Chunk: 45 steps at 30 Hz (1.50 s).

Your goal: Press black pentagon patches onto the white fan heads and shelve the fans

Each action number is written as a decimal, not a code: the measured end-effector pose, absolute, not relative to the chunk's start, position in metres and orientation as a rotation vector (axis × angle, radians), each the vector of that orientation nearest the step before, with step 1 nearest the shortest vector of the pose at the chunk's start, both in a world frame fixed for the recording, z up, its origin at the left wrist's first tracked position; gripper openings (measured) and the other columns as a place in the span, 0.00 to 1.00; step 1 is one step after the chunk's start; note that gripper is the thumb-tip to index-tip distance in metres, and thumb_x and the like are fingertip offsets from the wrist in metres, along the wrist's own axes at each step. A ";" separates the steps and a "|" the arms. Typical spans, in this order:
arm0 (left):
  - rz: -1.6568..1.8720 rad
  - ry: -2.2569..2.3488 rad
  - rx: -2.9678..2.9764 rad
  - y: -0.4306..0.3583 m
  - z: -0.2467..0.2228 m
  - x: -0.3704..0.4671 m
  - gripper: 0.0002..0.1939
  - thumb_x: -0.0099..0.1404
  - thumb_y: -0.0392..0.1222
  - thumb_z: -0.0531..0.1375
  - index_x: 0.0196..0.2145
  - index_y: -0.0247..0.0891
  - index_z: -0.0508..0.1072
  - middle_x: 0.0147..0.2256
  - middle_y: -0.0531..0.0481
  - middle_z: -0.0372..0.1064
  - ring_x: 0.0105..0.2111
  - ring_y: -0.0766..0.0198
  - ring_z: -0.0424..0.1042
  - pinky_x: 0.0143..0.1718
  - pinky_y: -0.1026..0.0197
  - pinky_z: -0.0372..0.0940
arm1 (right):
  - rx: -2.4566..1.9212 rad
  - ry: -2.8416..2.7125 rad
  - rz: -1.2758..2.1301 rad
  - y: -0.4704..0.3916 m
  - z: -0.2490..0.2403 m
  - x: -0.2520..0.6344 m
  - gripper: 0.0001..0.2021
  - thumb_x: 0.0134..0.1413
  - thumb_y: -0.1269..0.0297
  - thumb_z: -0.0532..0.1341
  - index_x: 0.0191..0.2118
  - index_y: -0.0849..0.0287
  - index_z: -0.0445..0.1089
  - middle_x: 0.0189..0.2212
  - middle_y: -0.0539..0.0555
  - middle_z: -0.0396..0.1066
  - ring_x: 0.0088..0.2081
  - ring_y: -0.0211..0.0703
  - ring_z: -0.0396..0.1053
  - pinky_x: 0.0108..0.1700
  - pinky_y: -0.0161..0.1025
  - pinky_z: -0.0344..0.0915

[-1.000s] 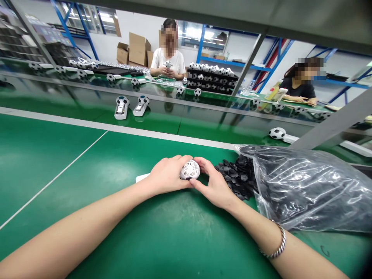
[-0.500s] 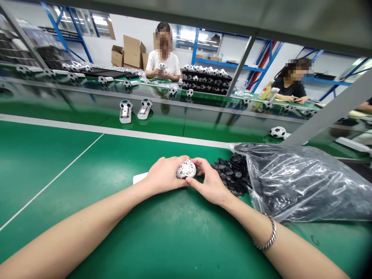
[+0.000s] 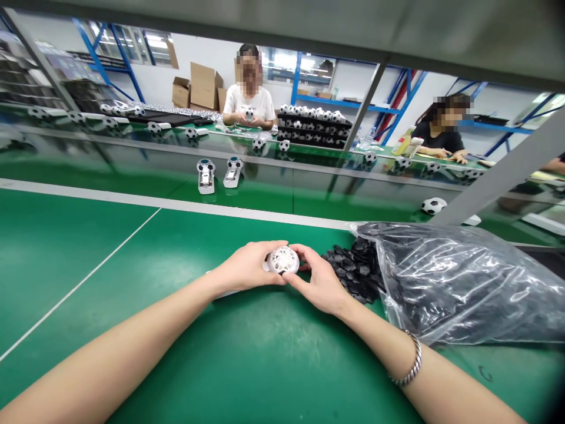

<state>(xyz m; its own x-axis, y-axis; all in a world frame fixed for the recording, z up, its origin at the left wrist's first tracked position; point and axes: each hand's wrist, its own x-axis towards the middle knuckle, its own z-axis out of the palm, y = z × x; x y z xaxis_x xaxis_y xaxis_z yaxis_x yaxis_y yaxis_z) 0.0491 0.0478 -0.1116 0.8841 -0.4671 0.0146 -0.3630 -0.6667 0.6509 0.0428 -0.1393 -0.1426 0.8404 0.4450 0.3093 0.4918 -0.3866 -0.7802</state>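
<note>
A white plastic housing with a round, latticed, football-patterned head [image 3: 283, 260] sits between my hands just above the green table. My left hand [image 3: 253, 264] is wrapped round its left side, covering most of the handle that extends to the left. With thumb and fingers, my right hand [image 3: 320, 277] grips the right rim of the head. Whether a small part is pinched there is hidden. Just right of that hand lies a heap of small black plastic pieces [image 3: 353, 268], spilling from a clear plastic bag [image 3: 468, 288].
Beyond the table's pale edge strip [image 3: 185, 203], two white football-headed housings [image 3: 206, 176] and a football-patterned piece [image 3: 434, 205] lie on a green belt. A slanted metal post [image 3: 498, 159] stands at right. Two co-workers [image 3: 249, 106] sit across, near stacked black trays [image 3: 313, 126].
The head of the housing has turned slightly in my hands, and its handle shows less at the left. Housings on the near belt have shifted right. The camera view has moved a little.
</note>
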 end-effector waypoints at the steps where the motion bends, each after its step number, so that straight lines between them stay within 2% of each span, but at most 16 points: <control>1: -0.187 -0.609 2.371 0.048 -0.111 0.049 0.35 0.49 0.51 0.62 0.54 0.44 0.59 0.51 0.50 0.63 0.49 0.56 0.64 0.47 0.58 0.60 | -2.032 -0.695 -0.066 -0.139 -0.143 0.042 0.21 0.49 0.68 0.61 0.50 0.57 0.58 0.46 0.55 0.62 0.46 0.44 0.62 0.46 0.42 0.64; 8: -0.131 -0.700 2.430 0.048 -0.111 0.047 0.30 0.53 0.52 0.59 0.53 0.47 0.59 0.49 0.53 0.65 0.47 0.57 0.66 0.45 0.60 0.60 | -1.998 -0.703 0.004 -0.142 -0.139 0.050 0.19 0.50 0.67 0.60 0.49 0.58 0.59 0.45 0.55 0.64 0.46 0.43 0.63 0.47 0.41 0.63; 10: -0.151 -0.646 2.454 0.049 -0.112 0.049 0.34 0.51 0.53 0.60 0.55 0.47 0.56 0.51 0.52 0.63 0.48 0.56 0.64 0.45 0.59 0.61 | -2.001 -0.635 0.017 -0.150 -0.133 0.059 0.16 0.51 0.65 0.60 0.47 0.59 0.61 0.43 0.55 0.65 0.44 0.43 0.65 0.45 0.41 0.64; 13: -0.122 -0.559 2.551 0.051 -0.114 0.050 0.38 0.46 0.53 0.63 0.54 0.45 0.56 0.50 0.50 0.64 0.45 0.53 0.66 0.43 0.57 0.61 | -2.171 -0.477 -0.182 -0.167 -0.124 0.073 0.08 0.51 0.64 0.60 0.38 0.60 0.66 0.36 0.53 0.66 0.36 0.41 0.66 0.36 0.38 0.65; 15: -0.064 -0.595 2.618 0.051 -0.114 0.051 0.34 0.48 0.50 0.62 0.52 0.45 0.58 0.49 0.51 0.64 0.45 0.53 0.65 0.43 0.56 0.60 | -2.344 -0.454 -0.241 -0.177 -0.121 0.077 0.02 0.50 0.67 0.59 0.31 0.59 0.68 0.30 0.51 0.66 0.30 0.38 0.65 0.33 0.36 0.63; 18: 0.036 -0.722 2.698 0.050 -0.114 0.051 0.29 0.53 0.37 0.55 0.54 0.47 0.57 0.50 0.52 0.62 0.48 0.54 0.61 0.46 0.53 0.56 | -2.509 -0.485 -0.142 -0.185 -0.123 0.078 0.03 0.48 0.71 0.60 0.26 0.58 0.69 0.26 0.49 0.64 0.27 0.37 0.63 0.31 0.35 0.61; 21: 0.142 -0.796 2.749 0.048 -0.117 0.051 0.33 0.52 0.27 0.49 0.54 0.49 0.57 0.46 0.51 0.65 0.47 0.55 0.59 0.46 0.52 0.54 | -2.570 -0.523 -0.117 -0.183 -0.130 0.076 0.01 0.48 0.68 0.62 0.28 0.56 0.71 0.28 0.50 0.64 0.29 0.39 0.63 0.33 0.36 0.61; 24: 0.235 -0.813 2.757 0.047 -0.121 0.052 0.33 0.53 0.24 0.47 0.54 0.49 0.58 0.42 0.51 0.67 0.46 0.55 0.58 0.49 0.50 0.52 | -2.643 -0.632 -0.154 -0.177 -0.135 0.076 0.05 0.50 0.64 0.63 0.36 0.55 0.72 0.32 0.52 0.65 0.35 0.42 0.63 0.38 0.37 0.62; 27: 0.220 -0.822 2.729 0.049 -0.125 0.054 0.34 0.53 0.22 0.46 0.54 0.49 0.58 0.42 0.51 0.67 0.47 0.56 0.57 0.51 0.48 0.49 | -2.704 -0.821 -0.206 -0.172 -0.137 0.076 0.07 0.52 0.67 0.62 0.39 0.56 0.71 0.35 0.53 0.67 0.38 0.45 0.63 0.41 0.39 0.61; 31: 0.148 -0.789 2.670 0.053 -0.127 0.058 0.31 0.53 0.24 0.47 0.53 0.46 0.59 0.47 0.50 0.64 0.51 0.58 0.57 0.55 0.47 0.46 | -2.741 -0.919 -0.237 -0.169 -0.139 0.076 0.06 0.55 0.72 0.58 0.37 0.59 0.71 0.32 0.54 0.69 0.36 0.46 0.64 0.40 0.41 0.61; 34: 0.131 -0.769 2.652 0.053 -0.129 0.059 0.30 0.53 0.24 0.47 0.52 0.45 0.60 0.49 0.51 0.62 0.53 0.58 0.55 0.56 0.45 0.43 | -2.713 -0.874 -0.267 -0.172 -0.138 0.075 0.08 0.57 0.75 0.54 0.40 0.62 0.69 0.34 0.55 0.68 0.39 0.45 0.64 0.42 0.39 0.61; 38: 0.163 -0.760 2.667 0.053 -0.129 0.059 0.31 0.54 0.25 0.46 0.52 0.48 0.60 0.51 0.53 0.61 0.54 0.55 0.53 0.55 0.44 0.45 | -2.395 -0.796 -0.283 -0.172 -0.127 0.069 0.09 0.56 0.77 0.55 0.40 0.59 0.68 0.37 0.51 0.68 0.39 0.38 0.65 0.43 0.34 0.62; 41: 0.096 -0.761 2.652 0.054 -0.126 0.057 0.33 0.51 0.27 0.50 0.54 0.49 0.58 0.53 0.54 0.59 0.55 0.53 0.50 0.56 0.41 0.41 | -2.131 -0.847 -0.200 -0.165 -0.118 0.058 0.09 0.55 0.75 0.57 0.38 0.55 0.70 0.35 0.49 0.67 0.38 0.37 0.65 0.42 0.33 0.63; 43: -0.004 -0.767 2.616 0.055 -0.124 0.054 0.35 0.50 0.32 0.56 0.55 0.48 0.55 0.54 0.53 0.58 0.57 0.49 0.46 0.57 0.39 0.37 | -2.057 -0.918 -0.152 -0.158 -0.115 0.051 0.09 0.56 0.75 0.57 0.38 0.55 0.71 0.35 0.49 0.68 0.38 0.37 0.66 0.43 0.35 0.63; 45: -0.078 -0.750 2.581 0.054 -0.121 0.052 0.38 0.49 0.43 0.62 0.56 0.47 0.53 0.55 0.51 0.56 0.59 0.46 0.42 0.57 0.37 0.33 | -2.031 -0.963 -0.129 -0.151 -0.117 0.046 0.09 0.55 0.75 0.57 0.38 0.54 0.70 0.35 0.49 0.68 0.38 0.38 0.66 0.43 0.35 0.62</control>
<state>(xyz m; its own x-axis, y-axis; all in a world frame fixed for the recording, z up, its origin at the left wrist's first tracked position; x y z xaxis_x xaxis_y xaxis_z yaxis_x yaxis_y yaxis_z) 0.0521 0.0539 -0.1210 0.8505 -0.5214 0.0692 -0.4961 -0.7513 0.4352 0.0455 -0.1510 -0.1173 0.6963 0.5844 0.4167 0.6734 -0.3310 -0.6611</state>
